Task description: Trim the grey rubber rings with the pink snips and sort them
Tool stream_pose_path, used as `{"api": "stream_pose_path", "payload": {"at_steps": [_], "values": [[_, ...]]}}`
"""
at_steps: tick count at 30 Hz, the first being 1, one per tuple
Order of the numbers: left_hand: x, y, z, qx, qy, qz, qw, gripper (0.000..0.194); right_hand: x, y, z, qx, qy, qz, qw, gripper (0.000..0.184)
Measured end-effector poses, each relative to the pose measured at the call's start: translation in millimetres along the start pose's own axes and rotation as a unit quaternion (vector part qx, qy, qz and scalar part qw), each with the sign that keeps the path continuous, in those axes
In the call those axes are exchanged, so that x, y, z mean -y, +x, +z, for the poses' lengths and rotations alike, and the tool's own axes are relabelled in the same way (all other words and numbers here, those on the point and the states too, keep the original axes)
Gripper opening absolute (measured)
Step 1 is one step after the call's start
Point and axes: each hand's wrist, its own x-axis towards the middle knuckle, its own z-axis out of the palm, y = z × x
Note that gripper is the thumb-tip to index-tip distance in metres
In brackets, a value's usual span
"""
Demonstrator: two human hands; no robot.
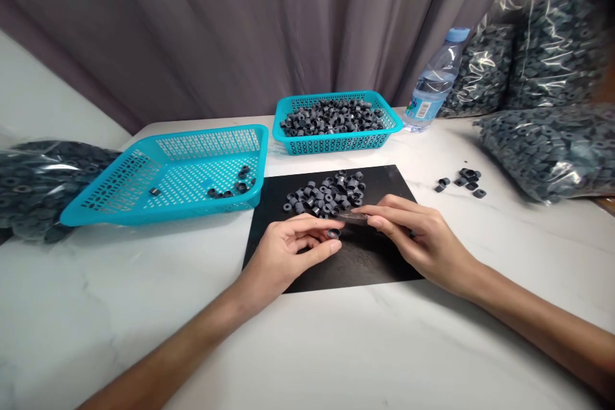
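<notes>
Between the thumb and fingertips of my left hand (295, 246) is a small dark rubber ring (334, 234), its round opening turned upward. My right hand (423, 237) is closed around a short dark metal blade (355, 216); its tip points left, close above the ring. Whether blade and ring touch I cannot tell. Both hands are over a black mat (355, 262). Just beyond them on the mat lies a pile of similar grey rings (327, 192).
A blue basket (192, 210) with a few rings stands left; another blue basket (336, 146) full of rings stands behind the mat. A water bottle (432, 86), loose rings (466, 179) and bulging clear bags (548, 147) are right. Another bag (48, 179) is far left.
</notes>
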Motion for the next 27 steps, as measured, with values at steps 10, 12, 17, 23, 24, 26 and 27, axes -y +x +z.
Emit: {"api": "stream_pose_path", "payload": {"at_steps": [10,12,17,23,24,26,27], "values": [[3.1,-1.6,-2.2,0.019,-0.002,0.000,1.000,0.029,0.3,0.0,0.5,-0.004,-0.004,0.009,1.000,0.030],[4.0,-1.4,-2.5,0.020,-0.001,-0.003,1.000,0.028,0.3,0.0,0.2,-0.001,-0.005,0.009,1.000,0.030],[3.1,-1.5,-0.8,0.007,-0.010,-0.026,1.000,0.027,0.7,-0.2,-0.1,0.005,-0.009,0.005,1.000,0.030],[-3.5,-1.2,3.7,-0.002,-0.043,-0.052,0.998,0.029,2.5,0.4,-0.4,0.007,-0.012,0.006,1.000,0.029],[-3.9,-1.2,4.2,-0.004,-0.049,-0.051,0.997,0.028,2.8,0.5,-0.4,0.008,-0.013,0.006,1.000,0.029],[-3.9,-1.3,4.8,-0.008,-0.055,-0.044,0.998,0.028,3.1,0.6,-0.1,0.012,-0.016,0.005,1.000,0.029],[-3.7,-1.4,5.0,-0.009,-0.055,-0.039,0.998,0.028,3.0,0.5,0.0,0.012,-0.019,0.005,1.000,0.029]]}}
